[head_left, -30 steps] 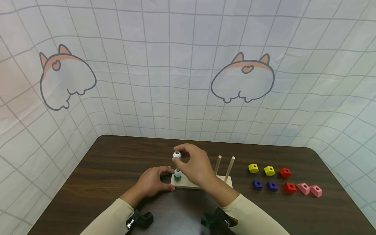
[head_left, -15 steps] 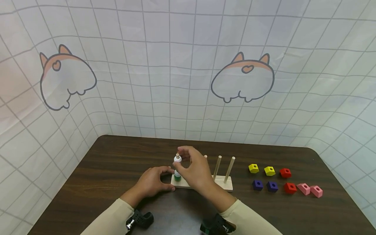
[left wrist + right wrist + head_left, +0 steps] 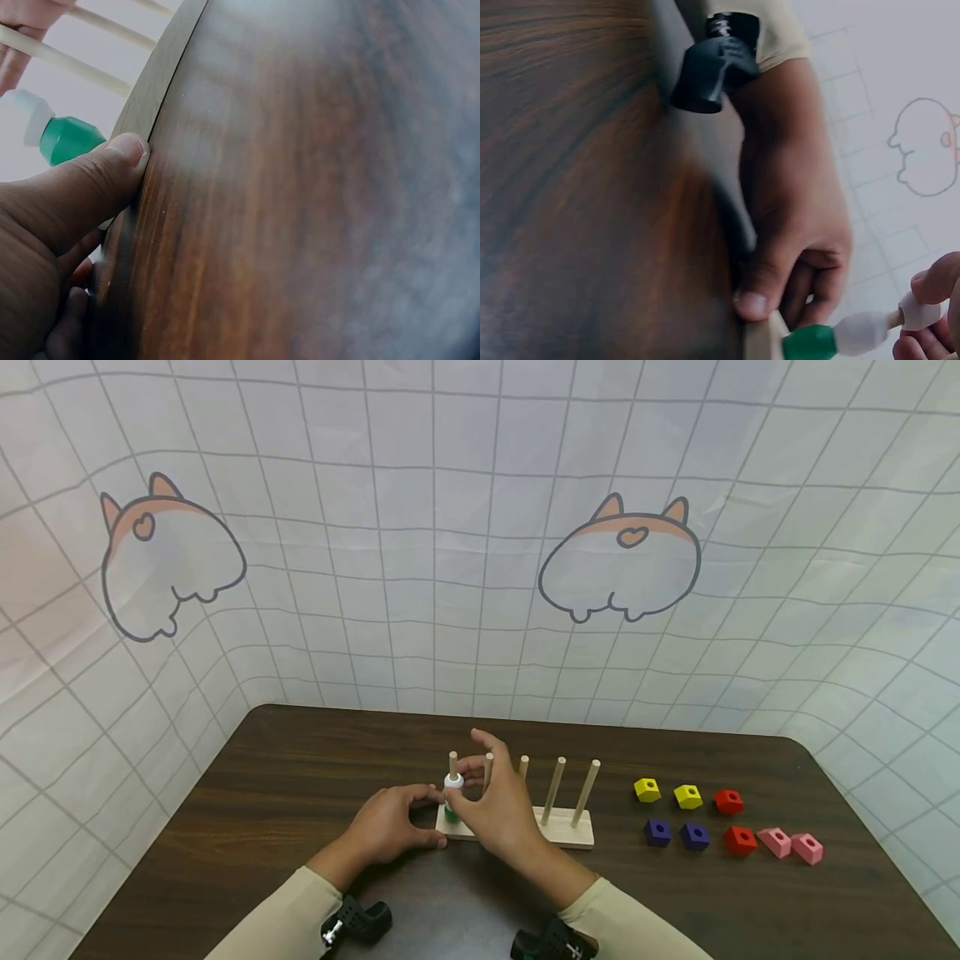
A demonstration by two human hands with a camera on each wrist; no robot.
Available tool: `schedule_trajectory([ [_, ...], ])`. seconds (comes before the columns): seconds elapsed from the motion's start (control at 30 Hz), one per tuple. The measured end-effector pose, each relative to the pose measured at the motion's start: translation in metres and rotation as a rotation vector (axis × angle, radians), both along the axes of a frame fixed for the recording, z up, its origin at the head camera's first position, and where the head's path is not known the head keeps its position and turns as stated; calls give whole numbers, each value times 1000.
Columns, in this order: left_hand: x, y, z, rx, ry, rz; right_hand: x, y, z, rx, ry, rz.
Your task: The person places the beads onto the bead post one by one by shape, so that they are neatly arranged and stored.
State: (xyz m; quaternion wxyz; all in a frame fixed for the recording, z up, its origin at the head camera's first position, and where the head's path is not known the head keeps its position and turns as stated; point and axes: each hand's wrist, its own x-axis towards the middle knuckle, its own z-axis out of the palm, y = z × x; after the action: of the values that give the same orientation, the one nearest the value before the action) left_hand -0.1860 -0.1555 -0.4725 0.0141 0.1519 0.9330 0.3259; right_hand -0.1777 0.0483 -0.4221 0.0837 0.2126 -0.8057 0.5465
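A pale wooden peg stand with several upright pegs sits on the dark table. Its left end is gripped by my left hand, the thumb along the front edge. On the leftmost peg, a green bead lies at the bottom with a white bead on it. My right hand pinches another white bead, threaded on that same peg. Bare peg shows between the two white beads in the right wrist view. The right hand partly covers the middle of the stand.
To the right lie loose holed blocks: yellow, dark blue, red and pink. A white gridded cloth hangs behind the table. Both wrists wear black camera mounts.
My right hand has brought the white bead down from the top of the leftmost peg, so the peg's tip now sticks out above it. The left hand stays put.
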Motion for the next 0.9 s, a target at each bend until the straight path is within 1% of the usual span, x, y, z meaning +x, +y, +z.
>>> schedule_trajectory([
  [0.17, 0, 0, 0, -4, 4, 0, 1, 0, -8, 21, -30, -8],
  [0.3, 0, 0, 0, 0, 3, 2, 1, 0, -10, 11, -37, -7],
  [0.5, 1, 1, 2, -4, 0, 5, 3, 3, -12, 5, -23, 8],
  [0.67, 1, 1, 2, -6, 0, 9, 9, 10, -15, 2, -9, 39],
  [0.77, 0, 0, 1, -5, -2, 14, 14, 18, -18, 34, 23, 71],
  [0.9, 0, 0, 1, -8, -7, 15, 21, 31, -20, 115, 57, 116],
])
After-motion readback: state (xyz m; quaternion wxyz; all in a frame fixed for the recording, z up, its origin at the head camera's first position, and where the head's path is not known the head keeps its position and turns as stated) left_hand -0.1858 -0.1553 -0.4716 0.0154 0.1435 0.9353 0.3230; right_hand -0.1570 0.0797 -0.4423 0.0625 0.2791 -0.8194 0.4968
